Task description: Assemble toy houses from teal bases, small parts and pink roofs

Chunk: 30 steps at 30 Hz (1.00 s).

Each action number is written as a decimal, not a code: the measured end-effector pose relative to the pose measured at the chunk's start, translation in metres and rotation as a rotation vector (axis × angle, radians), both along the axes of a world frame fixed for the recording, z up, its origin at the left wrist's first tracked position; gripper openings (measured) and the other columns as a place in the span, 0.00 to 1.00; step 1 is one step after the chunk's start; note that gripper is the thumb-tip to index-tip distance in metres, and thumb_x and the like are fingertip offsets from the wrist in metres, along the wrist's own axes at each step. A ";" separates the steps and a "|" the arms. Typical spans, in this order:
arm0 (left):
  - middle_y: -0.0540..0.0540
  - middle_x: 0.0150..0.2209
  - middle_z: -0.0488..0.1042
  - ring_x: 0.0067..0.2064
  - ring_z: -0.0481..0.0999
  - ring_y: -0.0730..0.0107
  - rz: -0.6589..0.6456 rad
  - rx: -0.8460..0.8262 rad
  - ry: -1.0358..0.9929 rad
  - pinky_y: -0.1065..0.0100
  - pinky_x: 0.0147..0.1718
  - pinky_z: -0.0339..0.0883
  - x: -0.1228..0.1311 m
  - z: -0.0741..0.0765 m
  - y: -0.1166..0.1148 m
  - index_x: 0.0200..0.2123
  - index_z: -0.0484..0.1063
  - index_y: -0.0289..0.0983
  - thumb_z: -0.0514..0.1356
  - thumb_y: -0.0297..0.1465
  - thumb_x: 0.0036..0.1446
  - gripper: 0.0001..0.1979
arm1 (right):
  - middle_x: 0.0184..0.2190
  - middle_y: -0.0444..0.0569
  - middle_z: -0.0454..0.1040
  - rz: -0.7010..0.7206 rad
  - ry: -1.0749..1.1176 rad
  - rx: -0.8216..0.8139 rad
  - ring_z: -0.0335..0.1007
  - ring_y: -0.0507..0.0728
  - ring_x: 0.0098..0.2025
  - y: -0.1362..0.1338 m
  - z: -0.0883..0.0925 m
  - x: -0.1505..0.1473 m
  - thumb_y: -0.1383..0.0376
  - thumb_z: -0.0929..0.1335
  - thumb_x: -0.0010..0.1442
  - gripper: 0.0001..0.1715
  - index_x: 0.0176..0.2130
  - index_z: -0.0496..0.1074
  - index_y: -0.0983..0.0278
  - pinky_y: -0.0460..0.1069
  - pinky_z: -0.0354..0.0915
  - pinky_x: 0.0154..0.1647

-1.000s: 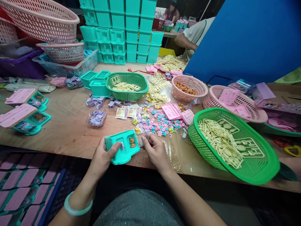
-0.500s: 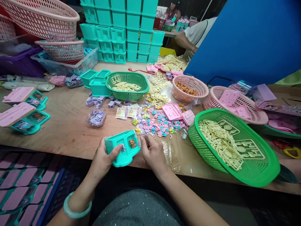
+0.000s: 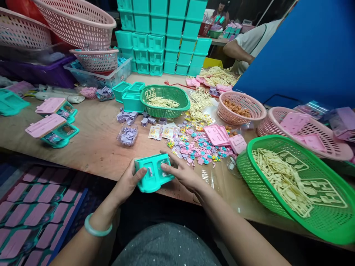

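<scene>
A teal plastic toy box (image 3: 154,181) with two recessed windows is held just above the table's front edge. My left hand (image 3: 128,183) grips its left end, thumb on the front face near a small lilac piece (image 3: 150,171). My right hand (image 3: 184,172) holds the right end, with the thumb over the right-hand window and the fingers behind the box. The thumb and glare hide most of that window. Beyond the box lie a clear tub of lilac parts (image 3: 128,135), printed cards (image 3: 163,132) and a spread of small pink, blue and yellow pieces (image 3: 195,147).
Green baskets (image 3: 249,173) hold cream plastic frames, and a pink basket (image 3: 241,119) holds brown pieces. Stacked teal boxes (image 3: 163,40) stand at the back. Pink-topped toys (image 3: 52,125) sit at left. Another person's arm (image 3: 237,51) shows beside a blue panel (image 3: 299,48).
My right hand has moved from beside the right-hand window to gripping the box's right end. The brown bear seen in that window is now hidden. The view has swung left.
</scene>
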<state>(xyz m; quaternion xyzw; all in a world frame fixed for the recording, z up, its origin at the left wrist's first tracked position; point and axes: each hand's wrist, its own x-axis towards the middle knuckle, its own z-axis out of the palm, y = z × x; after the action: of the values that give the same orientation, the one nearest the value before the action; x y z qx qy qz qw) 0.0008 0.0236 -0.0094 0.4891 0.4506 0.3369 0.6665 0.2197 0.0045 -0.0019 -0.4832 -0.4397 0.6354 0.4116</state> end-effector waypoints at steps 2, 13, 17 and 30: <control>0.42 0.49 0.78 0.51 0.76 0.53 0.009 0.021 0.022 0.60 0.48 0.70 -0.001 -0.003 -0.001 0.52 0.68 0.39 0.65 0.53 0.54 0.30 | 0.45 0.47 0.77 -0.019 0.018 -0.018 0.73 0.57 0.45 0.002 0.000 -0.003 0.51 0.74 0.55 0.36 0.60 0.69 0.56 0.51 0.71 0.42; 0.41 0.50 0.78 0.52 0.77 0.48 0.088 0.086 0.058 0.61 0.47 0.71 -0.048 0.004 0.005 0.53 0.70 0.42 0.70 0.50 0.48 0.32 | 0.49 0.56 0.77 -0.331 0.263 -0.004 0.77 0.61 0.49 -0.011 -0.051 -0.031 0.36 0.65 0.59 0.38 0.54 0.70 0.59 0.57 0.72 0.52; 0.40 0.53 0.77 0.56 0.74 0.47 0.106 0.093 0.021 0.62 0.51 0.69 -0.054 0.007 0.001 0.55 0.70 0.42 0.70 0.49 0.50 0.32 | 0.34 0.50 0.77 -0.439 -0.033 0.114 0.75 0.57 0.36 0.008 -0.048 0.000 0.42 0.72 0.55 0.28 0.39 0.74 0.63 0.53 0.73 0.40; 0.47 0.42 0.78 0.48 0.76 0.56 0.330 -0.013 -0.091 0.62 0.48 0.70 -0.041 -0.005 -0.001 0.45 0.71 0.41 0.65 0.50 0.55 0.22 | 0.53 0.61 0.73 -0.034 -1.109 0.735 0.67 0.64 0.51 0.163 -0.023 -0.032 0.76 0.61 0.64 0.22 0.54 0.72 0.64 0.57 0.65 0.50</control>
<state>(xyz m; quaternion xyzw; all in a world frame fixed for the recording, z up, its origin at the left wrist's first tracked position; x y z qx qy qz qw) -0.0403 0.0225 -0.0148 0.3883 0.4966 0.4607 0.6248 0.1880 0.1674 -0.0246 -0.5736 -0.7666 0.0948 0.2726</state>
